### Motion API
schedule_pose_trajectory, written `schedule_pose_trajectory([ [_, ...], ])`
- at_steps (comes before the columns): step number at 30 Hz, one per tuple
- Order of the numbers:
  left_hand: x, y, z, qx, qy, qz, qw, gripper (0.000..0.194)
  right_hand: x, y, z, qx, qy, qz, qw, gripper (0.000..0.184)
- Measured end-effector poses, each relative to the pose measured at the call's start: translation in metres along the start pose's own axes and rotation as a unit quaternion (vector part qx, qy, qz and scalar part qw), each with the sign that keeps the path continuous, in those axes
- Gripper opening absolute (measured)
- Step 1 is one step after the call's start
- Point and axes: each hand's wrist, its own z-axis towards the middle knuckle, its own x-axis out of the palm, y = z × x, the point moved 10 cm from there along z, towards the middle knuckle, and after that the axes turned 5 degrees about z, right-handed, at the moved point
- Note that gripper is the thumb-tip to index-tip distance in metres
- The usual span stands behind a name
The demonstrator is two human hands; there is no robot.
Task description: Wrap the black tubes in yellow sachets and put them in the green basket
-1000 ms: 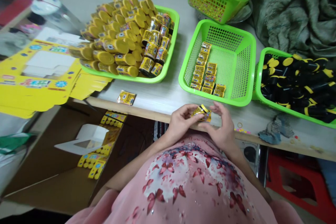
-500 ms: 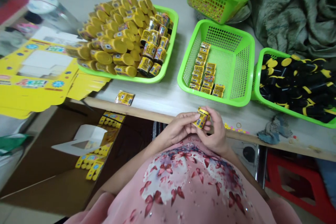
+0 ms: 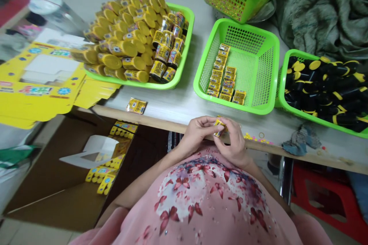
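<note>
On the far left, flat yellow cartons [image 3: 31, 103] lie on the table [image 3: 161, 103], and below them a cardboard box [image 3: 43, 203] stands open with yellow packs [image 3: 100, 174] in it. Next comes a green basket heaped with yellow-lidded jars [image 3: 138, 42], with one flat wrapper [image 3: 137, 106] lying on the table in front of it. The left hand [image 3: 195, 134] is at the table's front edge, its fingers curled and its thumb pressed over a small yellow jar [image 3: 219, 127], with only a narrow gap between thumb and fingertips. That jar is gripped between both hands, well in front of the middle basket [image 3: 258, 80], and the fingers partly hide it. The right hand [image 3: 232, 141] closes on it from the other side, fingers bent around its far side, thumb tip at its lower end. In the middle basket small yellow wrappers stand in rows [image 3: 217, 72] along the left side. Just right of the hands, small beads [image 3: 255, 138] lie near a grey rag [image 3: 300, 140], and behind that a basket holds black jars [image 3: 324, 88] with yellow lids.
</note>
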Motion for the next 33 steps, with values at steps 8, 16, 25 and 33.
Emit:
schedule_pose_trajectory([
  [8,-0.002,-0.005,0.000,0.009,0.015,0.046,0.999,0.053,-0.002,0.006,0.019,-0.003,0.187,0.025,0.982,0.062],
  [16,-0.026,-0.025,-0.007,0.050,0.013,0.161,0.986,0.063,-0.038,-0.011,0.072,-0.024,0.221,-0.004,0.975,0.033],
  [25,-0.091,-0.033,0.006,0.144,-0.157,0.235,0.948,0.057,-0.035,-0.189,0.196,0.272,0.153,-0.151,0.938,0.021],
  [33,-0.090,-0.036,0.001,0.171,-0.144,0.282,0.933,0.046,0.012,-0.217,0.212,0.282,0.228,-0.168,0.917,0.014],
])
